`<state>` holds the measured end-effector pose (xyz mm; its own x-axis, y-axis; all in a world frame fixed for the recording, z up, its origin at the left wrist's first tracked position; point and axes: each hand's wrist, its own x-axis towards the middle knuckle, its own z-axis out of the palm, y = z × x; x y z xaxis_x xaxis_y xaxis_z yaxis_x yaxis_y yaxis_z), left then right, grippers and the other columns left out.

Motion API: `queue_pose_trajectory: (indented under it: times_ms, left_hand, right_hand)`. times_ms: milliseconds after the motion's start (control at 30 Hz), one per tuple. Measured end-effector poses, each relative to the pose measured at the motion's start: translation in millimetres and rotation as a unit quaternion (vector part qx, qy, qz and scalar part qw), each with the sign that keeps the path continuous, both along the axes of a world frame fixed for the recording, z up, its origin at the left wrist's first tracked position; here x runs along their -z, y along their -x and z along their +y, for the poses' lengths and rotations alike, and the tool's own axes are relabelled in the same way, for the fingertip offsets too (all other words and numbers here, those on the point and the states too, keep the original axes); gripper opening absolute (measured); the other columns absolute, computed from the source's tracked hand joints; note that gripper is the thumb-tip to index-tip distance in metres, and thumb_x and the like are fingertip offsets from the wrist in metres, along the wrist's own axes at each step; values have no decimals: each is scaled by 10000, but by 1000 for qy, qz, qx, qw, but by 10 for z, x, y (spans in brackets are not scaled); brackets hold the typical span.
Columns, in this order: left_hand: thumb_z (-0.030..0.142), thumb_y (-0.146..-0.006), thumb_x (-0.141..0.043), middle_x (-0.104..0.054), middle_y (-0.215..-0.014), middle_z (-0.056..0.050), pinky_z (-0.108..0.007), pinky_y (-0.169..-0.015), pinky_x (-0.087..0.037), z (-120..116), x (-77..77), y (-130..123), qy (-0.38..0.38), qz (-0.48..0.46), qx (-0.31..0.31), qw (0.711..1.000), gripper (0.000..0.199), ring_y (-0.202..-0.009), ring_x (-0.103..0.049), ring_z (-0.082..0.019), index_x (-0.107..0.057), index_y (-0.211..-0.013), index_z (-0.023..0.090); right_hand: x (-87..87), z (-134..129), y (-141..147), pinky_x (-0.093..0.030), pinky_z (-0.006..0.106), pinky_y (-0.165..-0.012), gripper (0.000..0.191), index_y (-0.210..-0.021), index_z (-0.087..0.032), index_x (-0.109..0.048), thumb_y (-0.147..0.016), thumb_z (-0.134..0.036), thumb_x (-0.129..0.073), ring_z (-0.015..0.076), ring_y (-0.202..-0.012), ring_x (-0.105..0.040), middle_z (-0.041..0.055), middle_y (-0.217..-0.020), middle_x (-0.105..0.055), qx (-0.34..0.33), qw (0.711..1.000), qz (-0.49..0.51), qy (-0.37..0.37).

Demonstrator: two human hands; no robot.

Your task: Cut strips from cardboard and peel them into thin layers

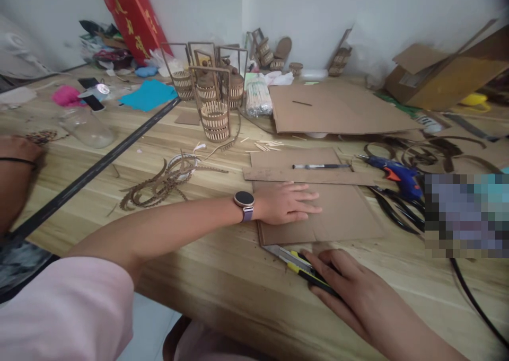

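My left hand [287, 202] lies flat with spread fingers on a sheet of brown cardboard [345, 212], pressing near its left side. My right hand [345, 281] grips a yellow and black utility knife [300, 265]. The knife's blade is out and its tip points at the cardboard's near left corner; whether it touches cannot be told. Just beyond my left hand, a long cardboard strip [310, 176] lies across the sheet. A black pen [320, 166] rests behind that strip.
Scissors [397, 210] and a blue glue gun [392, 173] lie right of the sheet. Curled cardboard strips [155, 188] are at left. Small stick baskets [214, 120] stand behind, beside a large cardboard panel [338, 106]. Another person's arm [18, 175] shows at the left edge.
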<state>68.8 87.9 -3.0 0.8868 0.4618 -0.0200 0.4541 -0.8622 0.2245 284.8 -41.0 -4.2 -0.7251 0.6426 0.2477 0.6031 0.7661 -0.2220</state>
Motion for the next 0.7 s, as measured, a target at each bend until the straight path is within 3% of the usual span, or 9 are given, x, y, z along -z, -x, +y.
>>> queue_pose_trajectory:
  times_ms: [167, 300, 500, 567, 700]
  left_hand:
    - [343, -1051, -381, -331, -1613, -28, -434, -1230, -158, 24, -15, 18, -2, 1, 12, 1000, 454, -1520, -212, -260, -449, -1490, 253]
    - [413, -1029, -435, -315, -1619, -37, -458, -1224, -170, 28, -69, 21, -3, 16, 21, 1000, 497, -1521, -206, -276, -430, -1500, 255]
    - [645, -861, -610, -284, -1616, -158, -584, -1181, -195, -150, -223, -62, -11, 64, -16, 998, 802, -1491, -220, -420, -425, -1506, 206]
    - [593, -866, -634, -341, -1592, -164, -581, -1169, -231, -195, -263, -85, -28, 71, -8, 997, 755, -1458, -302, -416, -460, -1480, 190]
    - [343, -929, -588, -559, -1426, -148, -523, -1071, -382, -198, -290, -69, -91, 77, 5, 993, 417, -1281, -538, -349, -603, -1314, 184]
  right_hand:
    - [-20, 82, -14, -601, 270, -686, 336, -1261, -161, -607, -970, -277, -483, 178, -804, -692, 89, -962, -673, -38, 999, -8, -26]
    - [-69, -37, 62, -602, 292, -676, 342, -1263, -161, -613, -953, -272, -522, 196, -808, -688, 82, -947, -684, -46, 998, -27, -22]
    - [-134, -134, 54, -606, 314, -762, 450, -1310, -151, -592, -950, -421, -570, 215, -927, -697, 114, -1067, -725, -7, 999, 21, 30]
    - [-126, -71, -42, -601, 315, -779, 332, -1250, -185, -635, -977, -338, -526, 202, -937, -701, 102, -1072, -732, 24, 998, 49, 21]
    - [-37, 107, -293, -594, 317, -808, 254, -1144, -200, -692, -968, -232, -510, 196, -955, -710, 93, -1069, -737, 81, 994, 52, -49]
